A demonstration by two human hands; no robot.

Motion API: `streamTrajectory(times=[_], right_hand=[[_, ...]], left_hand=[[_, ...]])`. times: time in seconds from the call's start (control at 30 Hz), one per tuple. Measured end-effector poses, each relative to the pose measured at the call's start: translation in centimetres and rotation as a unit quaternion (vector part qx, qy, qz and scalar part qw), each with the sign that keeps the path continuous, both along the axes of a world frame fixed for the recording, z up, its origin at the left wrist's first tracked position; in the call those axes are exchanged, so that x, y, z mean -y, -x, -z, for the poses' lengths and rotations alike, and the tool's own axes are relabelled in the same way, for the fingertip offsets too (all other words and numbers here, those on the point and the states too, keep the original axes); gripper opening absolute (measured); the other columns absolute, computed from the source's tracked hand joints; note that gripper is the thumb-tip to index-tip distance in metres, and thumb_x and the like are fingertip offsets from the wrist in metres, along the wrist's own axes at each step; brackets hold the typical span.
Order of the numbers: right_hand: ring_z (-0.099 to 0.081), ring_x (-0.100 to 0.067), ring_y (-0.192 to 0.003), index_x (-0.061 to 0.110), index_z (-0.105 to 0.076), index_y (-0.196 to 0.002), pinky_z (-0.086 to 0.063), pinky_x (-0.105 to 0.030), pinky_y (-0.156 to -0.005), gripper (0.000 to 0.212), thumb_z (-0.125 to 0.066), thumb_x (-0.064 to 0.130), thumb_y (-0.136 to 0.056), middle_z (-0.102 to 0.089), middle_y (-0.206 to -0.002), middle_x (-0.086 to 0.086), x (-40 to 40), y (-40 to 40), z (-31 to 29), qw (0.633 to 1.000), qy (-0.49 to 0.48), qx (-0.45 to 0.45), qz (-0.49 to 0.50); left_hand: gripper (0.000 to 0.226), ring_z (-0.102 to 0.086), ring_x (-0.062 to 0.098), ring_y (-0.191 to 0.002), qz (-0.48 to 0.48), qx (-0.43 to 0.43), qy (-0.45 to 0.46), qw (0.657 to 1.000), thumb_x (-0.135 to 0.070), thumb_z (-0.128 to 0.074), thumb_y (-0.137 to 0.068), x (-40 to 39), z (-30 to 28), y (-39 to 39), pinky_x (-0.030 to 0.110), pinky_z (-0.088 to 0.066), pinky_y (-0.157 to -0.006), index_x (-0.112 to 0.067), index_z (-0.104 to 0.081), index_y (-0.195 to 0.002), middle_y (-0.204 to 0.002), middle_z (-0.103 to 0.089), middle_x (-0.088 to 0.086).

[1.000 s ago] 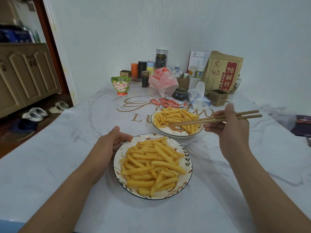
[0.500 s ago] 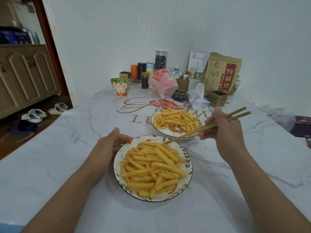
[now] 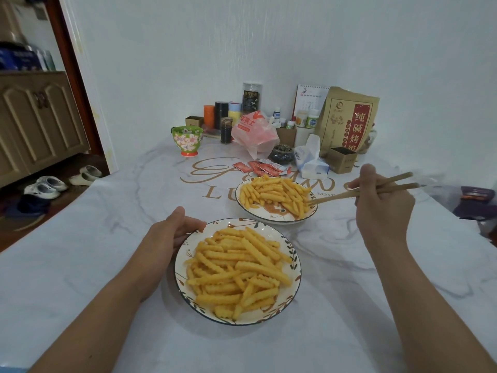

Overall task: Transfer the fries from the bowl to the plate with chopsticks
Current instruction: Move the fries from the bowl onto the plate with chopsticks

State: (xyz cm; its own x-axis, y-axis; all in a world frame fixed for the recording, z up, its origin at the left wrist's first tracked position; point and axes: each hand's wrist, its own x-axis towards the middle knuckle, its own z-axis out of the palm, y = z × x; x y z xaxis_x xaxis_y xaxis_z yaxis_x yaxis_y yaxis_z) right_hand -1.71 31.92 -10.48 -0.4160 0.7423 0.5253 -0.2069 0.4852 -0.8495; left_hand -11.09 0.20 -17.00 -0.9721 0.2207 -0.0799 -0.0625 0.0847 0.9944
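Two dishes of crinkle-cut fries stand on the marble table. The near leaf-patterned dish (image 3: 291,261) holds a heap of fries (image 3: 238,267). My left hand (image 3: 172,232) grips its far left rim. The far dish (image 3: 271,218) also carries fries (image 3: 274,192). My right hand (image 3: 382,208) holds a pair of wooden chopsticks (image 3: 349,194), whose tips sit at the right edge of the far dish among its fries. No fry is visibly pinched between the tips.
Clutter lines the wall at the table's back: a floral cup (image 3: 187,140), a pink plastic bag (image 3: 255,134), red sauce packets (image 3: 262,168), a tissue pack (image 3: 310,160), a brown paper bag (image 3: 348,121) and a small box (image 3: 341,163). Dark items lie at the right edge (image 3: 476,200).
My right hand has swung the chopsticks from the far rim of the near dish back to the right edge of the far dish. The left hand has kept its hold.
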Motion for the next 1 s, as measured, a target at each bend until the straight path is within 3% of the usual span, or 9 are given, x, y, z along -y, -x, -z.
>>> streamTrajectory(times=[0.17, 0.33, 0.53, 0.6, 0.67, 0.73, 0.83, 0.9, 1.0], right_hand=[[-0.059, 0.002, -0.054, 0.011, -0.074, -0.076, -0.045, -0.022, -0.061, 0.044, -0.057, 0.043, -0.1, -0.063, -0.059, 0.01, 0.4, 0.4, 0.6, 0.997, -0.068, 0.04, 0.001], [-0.059, -0.008, -0.056, 0.012, -0.073, -0.077, -0.046, -0.029, -0.062, 0.047, -0.051, 0.043, -0.104, -0.063, -0.061, -0.001, 0.4, 0.7, 1.0, 0.998, -0.04, 0.047, 0.0], [-0.057, -0.001, -0.052, 0.011, -0.074, -0.076, -0.041, -0.008, -0.053, 0.049, -0.048, 0.04, -0.105, -0.067, -0.066, -0.007, -0.1, 0.5, 0.8, 1.0, -0.006, 0.008, 0.019], [-0.059, -0.003, -0.054, 0.017, -0.072, -0.072, -0.046, -0.013, -0.058, 0.047, -0.049, 0.041, -0.105, -0.069, -0.067, -0.005, 0.1, 0.7, 1.2, 1.0, -0.014, 0.01, 0.02], [-0.058, -0.009, -0.053, 0.02, -0.071, -0.067, -0.05, -0.028, -0.059, 0.049, -0.048, 0.044, -0.104, -0.068, -0.065, -0.007, 0.3, 0.8, 1.1, 1.0, 0.011, -0.014, 0.015], [-0.051, -0.014, -0.047, 0.015, -0.07, -0.064, -0.042, -0.028, -0.048, 0.053, -0.049, 0.043, -0.104, -0.062, -0.058, -0.007, 0.5, 0.5, 0.3, 0.992, 0.104, -0.069, -0.027], [-0.032, -0.014, -0.038, 0.01, -0.067, -0.059, -0.024, -0.021, -0.039, 0.058, -0.048, 0.038, -0.106, -0.041, -0.047, -0.007, 1.8, 0.4, -0.5, 0.954, 0.222, -0.093, -0.18], [-0.026, -0.015, -0.037, 0.01, -0.067, -0.057, -0.02, -0.02, -0.037, 0.059, -0.046, 0.035, -0.106, -0.036, -0.045, -0.007, 3.2, 0.6, -0.1, 0.932, 0.227, -0.06, -0.275], [-0.028, -0.016, -0.036, 0.007, -0.068, -0.06, -0.021, -0.02, -0.036, 0.055, -0.049, 0.033, -0.104, -0.04, -0.045, -0.008, 4.8, 0.6, 0.6, 0.924, 0.186, -0.012, -0.334]], left_hand=[[0.063, -0.075, 0.023, -0.106, -0.002, -0.002, 0.002, 1.0, -0.051, -0.029, -0.109, 0.0, -0.1, -0.2, 0.051, -0.049, -0.109, -0.018, -0.082, -0.099, -0.106, -0.081, -0.001], [0.063, -0.075, 0.02, -0.106, 0.0, -0.002, 0.003, 1.0, -0.051, -0.029, -0.109, 0.0, -0.1, -0.2, 0.05, -0.049, -0.11, -0.018, -0.082, -0.099, -0.107, -0.081, -0.002], [0.061, -0.074, 0.019, -0.107, -0.001, -0.003, -0.005, 1.0, -0.047, -0.031, -0.11, -0.1, -0.2, -0.1, 0.049, -0.047, -0.112, -0.016, -0.082, -0.096, -0.106, -0.081, -0.003], [0.062, -0.074, 0.019, -0.108, 0.0, -0.003, -0.005, 1.0, -0.048, -0.031, -0.11, -0.1, -0.2, -0.1, 0.05, -0.047, -0.112, -0.017, -0.082, -0.094, -0.106, -0.081, -0.003], [0.063, -0.074, 0.019, -0.108, -0.002, -0.001, -0.004, 1.0, -0.048, -0.03, -0.11, 0.0, -0.2, -0.1, 0.05, -0.047, -0.111, -0.018, -0.083, -0.093, -0.106, -0.081, -0.003], [0.063, -0.074, 0.019, -0.108, -0.001, 0.0, -0.002, 1.0, -0.048, -0.03, -0.11, -0.1, -0.2, -0.2, 0.049, -0.047, -0.111, -0.02, -0.083, -0.091, -0.106, -0.081, -0.003], [0.062, -0.074, 0.019, -0.108, 0.0, 0.001, -0.006, 1.0, -0.047, -0.03, -0.11, -0.1, -0.3, -0.2, 0.05, -0.047, -0.112, -0.018, -0.082, -0.092, -0.106, -0.081, -0.002], [0.062, -0.074, 0.019, -0.107, -0.003, 0.002, -0.008, 1.0, -0.046, -0.031, -0.11, -0.1, -0.4, -0.2, 0.05, -0.047, -0.112, -0.016, -0.082, -0.094, -0.106, -0.081, -0.002], [0.062, -0.074, 0.019, -0.107, 0.0, -0.002, -0.004, 1.0, -0.047, -0.03, -0.11, 0.0, -0.4, -0.2, 0.05, -0.047, -0.112, -0.016, -0.082, -0.096, -0.107, -0.081, -0.002]])
